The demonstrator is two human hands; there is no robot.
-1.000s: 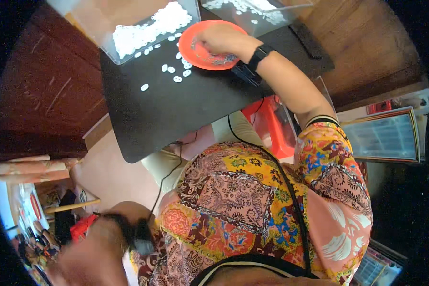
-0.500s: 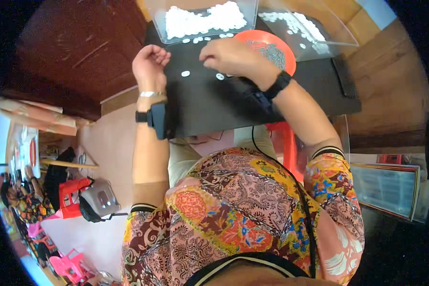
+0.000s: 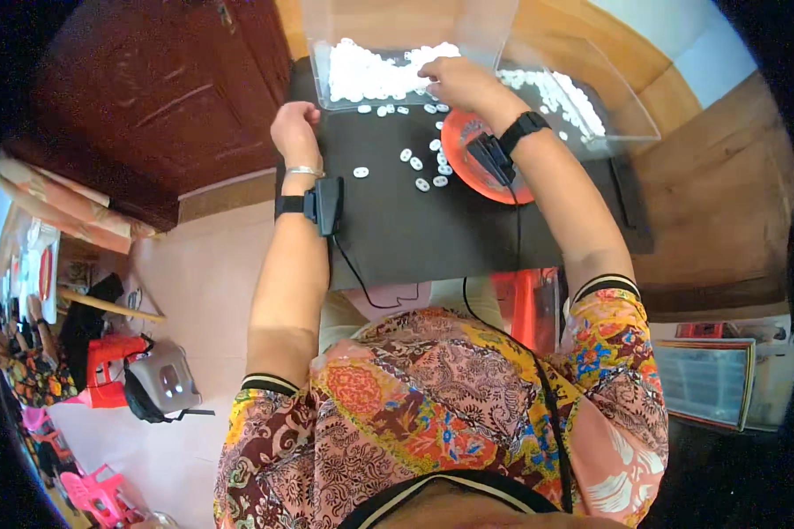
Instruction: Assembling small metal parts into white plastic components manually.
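Note:
My right hand (image 3: pixel 464 85) reaches over the front edge of a clear plastic bin (image 3: pixel 321 66), its thumb and fingers apart at a heap of small white two-holed pieces (image 3: pixel 361 72). My left hand (image 3: pixel 294 129) is curled closed at the left side of the black tabletop (image 3: pixel 397 234); whether anything is inside its fingers is hidden. Several loose white pieces (image 3: pixel 416 163) lie on the tabletop, most of them beside an orange plate (image 3: pixel 467 181). Small grey metal parts are in the plate, partly covered by my right wrist and its black strapped device (image 3: pixel 492 159).
A second clear container (image 3: pixel 630 134) with white pieces stands at the back right. Black cables (image 3: pixel 518 229) run from the wrist devices. On the left are a dark wooden door (image 3: pixel 176 106) and a red chair with a grey bag (image 3: pixel 163 379). A person (image 3: pixel 40 353) sits far left.
My right hand has moved from above the tabletop to the white pieces in the bin. More loose pieces now show beside the plate. My left hand's fingers are curled more tightly. The view has shifted.

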